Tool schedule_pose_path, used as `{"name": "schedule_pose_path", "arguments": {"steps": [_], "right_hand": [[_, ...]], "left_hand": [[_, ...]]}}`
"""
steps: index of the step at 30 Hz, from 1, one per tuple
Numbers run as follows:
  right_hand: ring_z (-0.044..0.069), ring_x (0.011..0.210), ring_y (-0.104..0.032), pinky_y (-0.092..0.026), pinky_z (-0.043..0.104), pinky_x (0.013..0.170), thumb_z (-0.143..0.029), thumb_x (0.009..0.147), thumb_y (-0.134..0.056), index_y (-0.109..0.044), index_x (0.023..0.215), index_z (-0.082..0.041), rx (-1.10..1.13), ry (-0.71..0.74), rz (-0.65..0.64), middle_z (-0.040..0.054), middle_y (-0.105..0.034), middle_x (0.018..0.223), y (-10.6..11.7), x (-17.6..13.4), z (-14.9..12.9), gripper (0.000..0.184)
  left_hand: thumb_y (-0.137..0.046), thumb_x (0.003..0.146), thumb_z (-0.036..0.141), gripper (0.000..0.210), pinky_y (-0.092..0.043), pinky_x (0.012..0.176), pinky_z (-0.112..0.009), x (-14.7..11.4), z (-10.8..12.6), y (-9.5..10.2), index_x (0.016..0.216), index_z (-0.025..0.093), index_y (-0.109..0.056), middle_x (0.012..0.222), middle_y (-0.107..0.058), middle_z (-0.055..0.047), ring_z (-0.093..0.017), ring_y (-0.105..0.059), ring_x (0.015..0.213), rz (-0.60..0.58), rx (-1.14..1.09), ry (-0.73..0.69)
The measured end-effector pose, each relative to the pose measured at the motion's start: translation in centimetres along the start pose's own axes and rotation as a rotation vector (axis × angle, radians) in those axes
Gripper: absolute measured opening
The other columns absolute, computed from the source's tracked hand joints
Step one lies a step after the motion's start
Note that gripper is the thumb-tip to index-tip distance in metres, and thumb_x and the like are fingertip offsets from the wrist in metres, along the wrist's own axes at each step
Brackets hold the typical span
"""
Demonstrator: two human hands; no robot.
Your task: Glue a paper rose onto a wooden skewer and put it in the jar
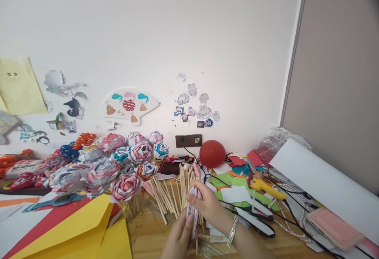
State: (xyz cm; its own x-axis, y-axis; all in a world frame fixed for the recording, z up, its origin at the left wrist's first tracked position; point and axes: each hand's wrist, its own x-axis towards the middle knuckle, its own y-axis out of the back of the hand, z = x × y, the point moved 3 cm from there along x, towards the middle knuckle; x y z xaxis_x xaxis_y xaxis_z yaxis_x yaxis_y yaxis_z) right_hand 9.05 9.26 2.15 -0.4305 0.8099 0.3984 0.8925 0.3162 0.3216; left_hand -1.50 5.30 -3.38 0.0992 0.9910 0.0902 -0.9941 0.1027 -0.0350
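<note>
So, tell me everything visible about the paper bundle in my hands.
The paper bundle is narrow and whitish, with thin purplish lines running lengthwise, like pleats or stacked layers. It is held roughly upright, slightly tilted. Your right hand grips its upper part and your left hand its lower part. Wooden sticks show behind it.

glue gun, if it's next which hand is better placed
Probably the right hand: it is nearer the glue gun, and the left hand also grips the folded paper, so could hold it alone.
</note>
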Motion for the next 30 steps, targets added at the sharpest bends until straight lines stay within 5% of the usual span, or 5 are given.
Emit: {"name": "schedule_pose_path", "arguments": {"steps": [5, 11, 18, 30], "right_hand": [[0.011, 0.065, -0.04, -0.033, 0.022, 0.059, -0.037, 0.08, -0.053, -0.049, 0.081, -0.017, 0.093, -0.007, -0.121, -0.0038, -0.042, 0.069, 0.11, 0.01, -0.23, 0.021], [0.011, 0.063, -0.039, -0.032, 0.021, 0.058, -0.034, 0.082, -0.049, -0.045, 0.078, -0.018, -0.01, -0.005, -0.088, -0.0047, -0.041, 0.067, 0.18, -0.2, -0.41, 0.017], [0.012, 0.063, -0.042, -0.032, 0.023, 0.059, -0.038, 0.081, -0.051, -0.044, 0.074, -0.018, -0.115, -0.009, 0.035, -0.0039, -0.044, 0.066, -0.4, -0.18, -0.19, 0.022], [0.011, 0.061, -0.04, -0.033, 0.022, 0.058, -0.047, 0.08, -0.051, -0.045, 0.076, -0.018, 0.039, -0.025, -0.012, -0.0045, -0.042, 0.066, -0.51, -0.05, 0.51, 0.03]], "left_hand": [[-0.053, 0.062, 0.07, 0.053, -0.022, 0.04, -0.02, -0.18, 0.75, -0.1, 0.058, 0.018, -0.045, 0.044, -0.041, 0.007, -0.005, -0.03, 0.037, -0.047, -0.1, 0.002], [-0.053, 0.065, 0.068, 0.051, -0.022, 0.04, -0.021, -0.18, -0.15, 0.06, 0.064, 0.017, -0.048, 0.051, -0.049, 0.004, -0.005, -0.034, 0.037, -0.113, -0.197, 0.04], [-0.057, 0.061, 0.068, 0.051, -0.023, 0.04, -0.019, 0.0, 0.65, -0.15, 0.061, 0.018, -0.046, 0.046, -0.041, 0.007, -0.006, -0.029, 0.039, -0.044, -0.064, -0.033], [-0.052, 0.061, 0.071, 0.053, -0.019, 0.038, -0.02, 0.0, 0.61, -0.11, 0.057, 0.019, -0.043, 0.042, -0.039, 0.008, -0.004, -0.027, 0.035, -0.107, -0.102, 0.034]]}}
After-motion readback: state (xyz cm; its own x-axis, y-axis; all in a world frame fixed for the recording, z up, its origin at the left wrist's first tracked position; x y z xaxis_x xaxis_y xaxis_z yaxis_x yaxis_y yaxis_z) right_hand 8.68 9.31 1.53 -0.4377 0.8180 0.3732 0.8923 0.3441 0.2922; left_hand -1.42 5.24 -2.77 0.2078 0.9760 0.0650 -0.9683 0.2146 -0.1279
